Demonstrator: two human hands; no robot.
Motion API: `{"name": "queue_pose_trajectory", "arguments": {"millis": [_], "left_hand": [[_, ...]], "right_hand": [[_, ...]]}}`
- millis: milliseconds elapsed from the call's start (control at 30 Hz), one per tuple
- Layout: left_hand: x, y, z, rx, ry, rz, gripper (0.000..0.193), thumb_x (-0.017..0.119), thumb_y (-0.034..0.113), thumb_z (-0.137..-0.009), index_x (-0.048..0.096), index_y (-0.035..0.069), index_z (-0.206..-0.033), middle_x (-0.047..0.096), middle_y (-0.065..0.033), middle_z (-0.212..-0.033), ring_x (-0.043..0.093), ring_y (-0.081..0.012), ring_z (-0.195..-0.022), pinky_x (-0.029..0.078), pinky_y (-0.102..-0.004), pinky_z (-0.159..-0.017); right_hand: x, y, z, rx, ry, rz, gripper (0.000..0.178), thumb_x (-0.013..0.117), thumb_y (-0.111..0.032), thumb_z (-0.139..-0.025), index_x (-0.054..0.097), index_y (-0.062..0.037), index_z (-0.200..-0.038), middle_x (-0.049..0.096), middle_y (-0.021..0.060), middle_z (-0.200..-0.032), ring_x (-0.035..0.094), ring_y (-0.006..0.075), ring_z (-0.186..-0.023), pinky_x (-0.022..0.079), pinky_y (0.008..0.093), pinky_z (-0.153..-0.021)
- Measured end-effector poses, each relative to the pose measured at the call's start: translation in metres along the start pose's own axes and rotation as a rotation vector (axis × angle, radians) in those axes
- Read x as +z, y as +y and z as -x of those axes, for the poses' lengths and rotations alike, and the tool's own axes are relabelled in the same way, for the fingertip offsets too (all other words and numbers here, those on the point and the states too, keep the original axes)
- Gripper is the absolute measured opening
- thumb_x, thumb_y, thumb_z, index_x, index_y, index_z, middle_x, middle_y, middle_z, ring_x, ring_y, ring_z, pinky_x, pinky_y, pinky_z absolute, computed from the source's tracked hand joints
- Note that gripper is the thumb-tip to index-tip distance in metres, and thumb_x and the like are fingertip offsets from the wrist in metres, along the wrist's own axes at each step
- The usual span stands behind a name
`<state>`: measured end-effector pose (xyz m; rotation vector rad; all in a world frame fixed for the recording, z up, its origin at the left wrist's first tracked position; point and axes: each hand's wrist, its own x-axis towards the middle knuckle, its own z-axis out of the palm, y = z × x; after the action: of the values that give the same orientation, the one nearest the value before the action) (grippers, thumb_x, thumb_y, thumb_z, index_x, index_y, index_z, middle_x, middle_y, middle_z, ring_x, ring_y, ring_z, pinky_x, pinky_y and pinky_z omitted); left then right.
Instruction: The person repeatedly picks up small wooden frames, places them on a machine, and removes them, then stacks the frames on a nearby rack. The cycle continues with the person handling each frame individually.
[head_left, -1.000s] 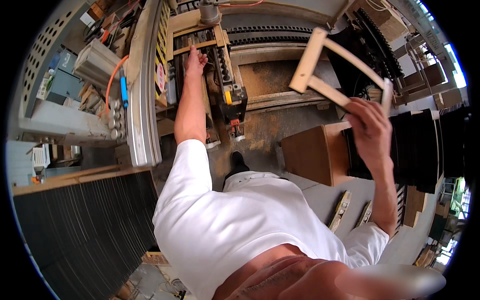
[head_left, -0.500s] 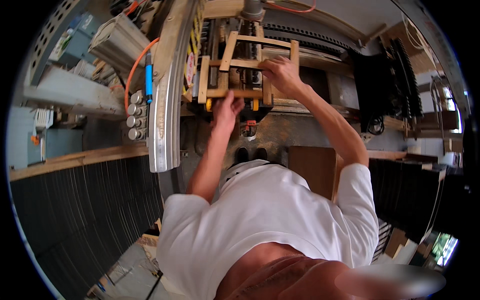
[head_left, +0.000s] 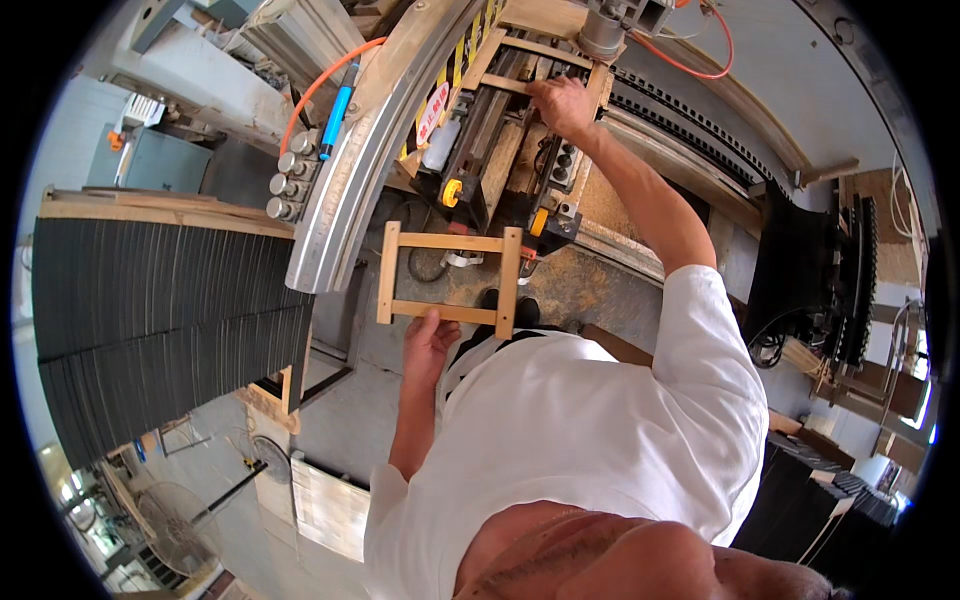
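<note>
A small wooden frame of four slats hangs before my body, away from the machine. My left hand grips its lower rail, thumb on top. Over the machine bed lies a second wooden frame, at the far end. My right hand is closed on the near rail of that second frame, its fingers wrapped over the slat. Yellow round knobs stand at the near end of the bed.
A metal beam runs along the machine's left, with a blue marker and silver round fittings beside it. Stacked black panels stand at left. Above the far frame sits a metal spindle. Sawdust lies on the floor.
My left hand has taken hold of the nearer frame and drawn it off the machine towards my body. My right hand has moved the other frame farther along the bed. The view has turned.
</note>
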<state>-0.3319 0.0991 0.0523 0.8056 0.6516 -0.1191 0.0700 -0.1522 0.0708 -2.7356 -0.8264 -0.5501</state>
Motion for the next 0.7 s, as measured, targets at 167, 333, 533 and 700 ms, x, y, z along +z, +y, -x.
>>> {"name": "queue_pose_trajectory", "arguments": {"millis": [167,333,533,700], "left_hand": [[-0.026,-0.02,0.006,0.081,0.13,0.095,0.017,0.064,0.024,-0.09,0.06,0.009,-0.097,0.067,-0.0034,-0.088,0.066,-0.0156,-0.078,0.058,-0.0276,-0.067],[-0.05,-0.042,0.0,0.112,0.288,0.128,0.021,0.067,0.026,-0.089,0.06,0.009,-0.098,0.065,-0.0034,-0.089,0.064,-0.0164,-0.081,0.054,-0.03,-0.072],[-0.082,-0.071,-0.016,0.088,0.382,0.112,0.024,0.066,0.029,-0.09,0.06,0.009,-0.101,0.064,-0.0031,-0.089,0.063,-0.0162,-0.083,0.054,-0.0281,-0.072],[-0.114,-0.094,-0.016,0.089,0.485,0.156,0.026,0.068,0.027,-0.088,0.059,0.006,-0.1,0.063,-0.0063,-0.089,0.063,-0.0184,-0.08,0.055,-0.0319,-0.069]], "right_hand": [[0.007,0.025,-0.012,0.014,0.008,-0.009,0.019,0.057,-0.02,-0.086,0.065,-0.0188,-0.104,0.069,0.0078,-0.092,0.061,0.0251,-0.096,0.04,0.04,-0.083],[0.008,0.027,-0.017,-0.045,-0.043,0.111,0.021,0.06,-0.022,-0.085,0.065,-0.0225,-0.106,0.07,0.0061,-0.091,0.061,0.0262,-0.095,0.041,0.0409,-0.083],[0.016,0.043,-0.018,-0.11,0.032,0.038,0.022,0.063,-0.025,-0.084,0.064,-0.0229,-0.106,0.069,0.0065,-0.087,0.061,0.0257,-0.094,0.04,0.0411,-0.08],[0.003,0.029,-0.019,-0.042,-0.056,0.038,0.023,0.063,-0.025,-0.083,0.066,-0.0213,-0.106,0.069,0.0071,-0.093,0.06,0.0244,-0.099,0.041,0.0402,-0.086]]}}
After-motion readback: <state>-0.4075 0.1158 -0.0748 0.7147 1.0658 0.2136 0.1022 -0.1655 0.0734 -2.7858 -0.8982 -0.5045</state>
